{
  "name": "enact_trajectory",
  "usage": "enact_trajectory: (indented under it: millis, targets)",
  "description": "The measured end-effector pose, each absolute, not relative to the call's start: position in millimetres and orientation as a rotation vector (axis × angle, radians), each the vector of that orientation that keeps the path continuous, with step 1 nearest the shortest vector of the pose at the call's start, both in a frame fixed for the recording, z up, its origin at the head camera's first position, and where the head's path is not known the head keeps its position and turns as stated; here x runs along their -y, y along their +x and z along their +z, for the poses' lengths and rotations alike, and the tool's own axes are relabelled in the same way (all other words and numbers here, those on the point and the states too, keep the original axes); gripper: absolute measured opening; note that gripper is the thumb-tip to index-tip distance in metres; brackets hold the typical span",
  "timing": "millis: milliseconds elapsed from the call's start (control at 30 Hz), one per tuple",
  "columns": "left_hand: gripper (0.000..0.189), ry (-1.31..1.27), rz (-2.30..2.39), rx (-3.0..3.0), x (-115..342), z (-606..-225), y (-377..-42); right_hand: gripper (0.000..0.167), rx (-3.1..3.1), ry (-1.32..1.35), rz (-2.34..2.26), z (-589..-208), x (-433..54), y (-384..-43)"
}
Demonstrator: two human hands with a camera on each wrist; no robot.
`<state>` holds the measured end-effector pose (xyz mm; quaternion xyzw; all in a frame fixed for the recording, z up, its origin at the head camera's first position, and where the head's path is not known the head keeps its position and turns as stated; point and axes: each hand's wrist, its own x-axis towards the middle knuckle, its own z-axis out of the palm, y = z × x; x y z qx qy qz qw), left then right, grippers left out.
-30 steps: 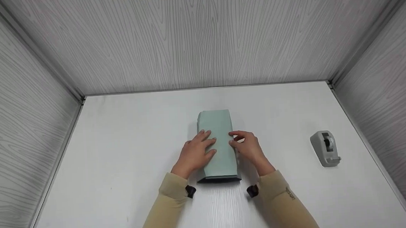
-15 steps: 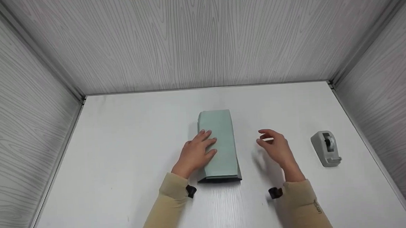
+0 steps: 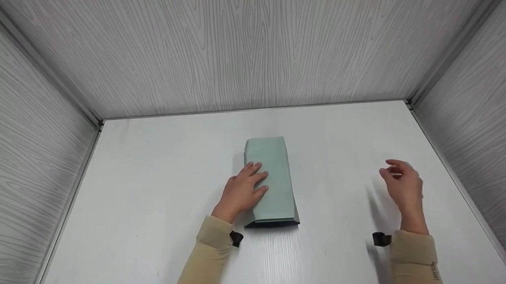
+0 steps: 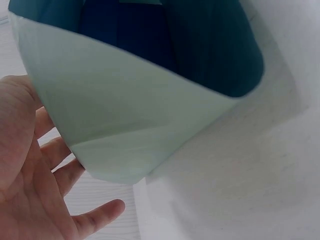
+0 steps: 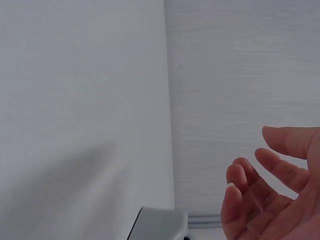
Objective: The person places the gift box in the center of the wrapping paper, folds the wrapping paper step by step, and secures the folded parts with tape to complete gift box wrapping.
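Note:
Pale green wrapping paper (image 3: pixel 273 189) lies folded round a long box in the middle of the table. At the paper's unsealed end, in the left wrist view, a dark blue box (image 4: pixel 145 30) shows inside. My left hand (image 3: pixel 240 191) rests on the paper's left side with fingers spread. Over at the right, my right hand (image 3: pixel 405 185) hovers above the table with loosely bent fingers and nothing in them. A grey tape dispenser (image 5: pixel 157 225) shows at the bottom of the right wrist view; in the head view that hand almost wholly hides it.
The white table (image 3: pixel 171 164) is enclosed by grey wood-grain panels at the back (image 3: pixel 247 50) and on both sides. A dark wrist camera (image 3: pixel 382 239) sits at the right cuff, another at the left.
My right hand has left the paper's right edge and moved right, to over the tape dispenser. My left hand has stayed on the paper.

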<state>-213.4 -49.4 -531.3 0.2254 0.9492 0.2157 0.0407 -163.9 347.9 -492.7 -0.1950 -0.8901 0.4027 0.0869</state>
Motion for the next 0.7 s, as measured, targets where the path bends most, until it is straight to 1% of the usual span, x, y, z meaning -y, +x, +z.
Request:
enact_trajectory:
  millis: [233,433,533,700]
  targets:
    - [0.046,0.678,0.675,-2.902,48,-529,-211,0.049,2.687,-0.838,1.134,-499,-399,-155]
    - [0.046,0.658,0.680,-2.886,49,-529,-210,0.064,2.878,-0.995,1.052,-513,-430,-145]
    - [0.047,0.655,0.682,-2.884,49,-529,-211,0.070,2.984,-1.014,1.056,-518,-438,-144]
    - [0.047,0.655,0.689,-2.871,50,-528,-213,0.074,3.042,-0.961,1.103,-522,-441,-146]
